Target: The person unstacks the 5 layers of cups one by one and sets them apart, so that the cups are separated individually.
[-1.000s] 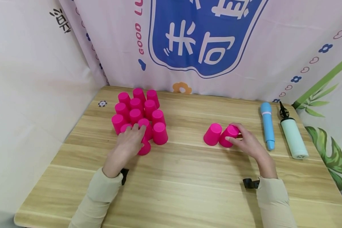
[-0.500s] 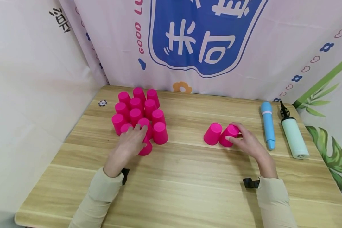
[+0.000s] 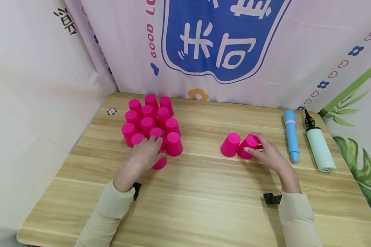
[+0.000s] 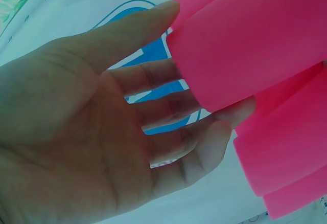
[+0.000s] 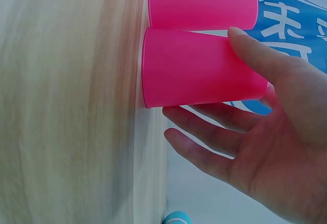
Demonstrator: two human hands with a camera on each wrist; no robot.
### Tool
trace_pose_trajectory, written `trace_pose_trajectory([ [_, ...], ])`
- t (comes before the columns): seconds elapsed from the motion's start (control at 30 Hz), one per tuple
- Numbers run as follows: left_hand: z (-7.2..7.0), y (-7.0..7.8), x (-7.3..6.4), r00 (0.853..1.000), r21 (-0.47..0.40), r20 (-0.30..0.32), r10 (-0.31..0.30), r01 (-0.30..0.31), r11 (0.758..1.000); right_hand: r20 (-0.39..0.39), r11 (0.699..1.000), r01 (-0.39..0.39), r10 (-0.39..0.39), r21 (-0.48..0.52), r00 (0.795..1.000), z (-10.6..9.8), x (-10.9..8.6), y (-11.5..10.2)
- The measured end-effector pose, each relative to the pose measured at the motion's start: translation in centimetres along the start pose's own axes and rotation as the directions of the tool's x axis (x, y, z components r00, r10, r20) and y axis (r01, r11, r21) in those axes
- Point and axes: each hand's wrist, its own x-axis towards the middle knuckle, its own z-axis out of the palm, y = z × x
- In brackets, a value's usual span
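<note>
At the left of the table, upside-down pink plastic cups (image 3: 147, 125) stand in a close cluster. My left hand (image 3: 143, 154) is over its front side and holds the frontmost cup (image 3: 159, 163), mostly hidden from above. In the left wrist view, the thumb lies along one side of that cup (image 4: 245, 45) while the fingers pass behind it. To the right, two more upside-down cups stand side by side. My right hand (image 3: 267, 152) grips the right one (image 3: 247, 148) between thumb and fingers. The other cup (image 3: 230, 145) touches or nearly touches it.
A blue microphone-shaped tube (image 3: 292, 135) and a pale green hand pump (image 3: 319, 149) lie at the right of the wooden table (image 3: 198, 202). Behind the table hangs a printed cloth (image 3: 136, 73). A round chip-like mark (image 3: 111, 111) is left of the cluster.
My left hand has shifted slightly right and toward me, and the frontmost cup has moved with it, away from the cluster. The right hand and its cup have stayed in place.
</note>
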Motion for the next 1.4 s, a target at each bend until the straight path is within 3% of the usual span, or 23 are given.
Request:
trace_pose_trajectory([
  [0.4, 1.7, 0.4, 1.0, 0.992, 0.011, 0.119, 0.038, -0.04, 0.999, 0.001, 1.0, 0.022, -0.022, -0.01, 1.0, 0.1, 0.2, -0.4],
  [0.67, 1.0, 0.3, 0.6, 0.994, -0.007, 0.108, 0.036, -0.035, 0.999, 0.001, 1.0, 0.025, -0.025, -0.005, 1.0, 0.0, 0.3, -0.6],
  [0.87, 0.2, 0.1, 0.3, 0.997, 0.013, 0.057, 0.05, -0.051, 0.999, -0.004, 1.0, 0.014, -0.014, 0.005, 1.0, 0.0, 0.0, -0.4],
  [1.23, 0.6, -0.1, 0.3, 0.999, 0.035, -0.019, 0.032, -0.032, 0.999, 0.002, 1.0, -0.004, 0.004, 0.018, 1.0, 0.2, -0.2, -0.2],
  [1.4, 0.3, -0.1, 0.1, 1.0, 0.023, -0.014, 0.022, -0.022, 0.999, -0.001, 1.0, 0.003, -0.003, 0.008, 1.0, 0.1, -0.1, -0.3],
])
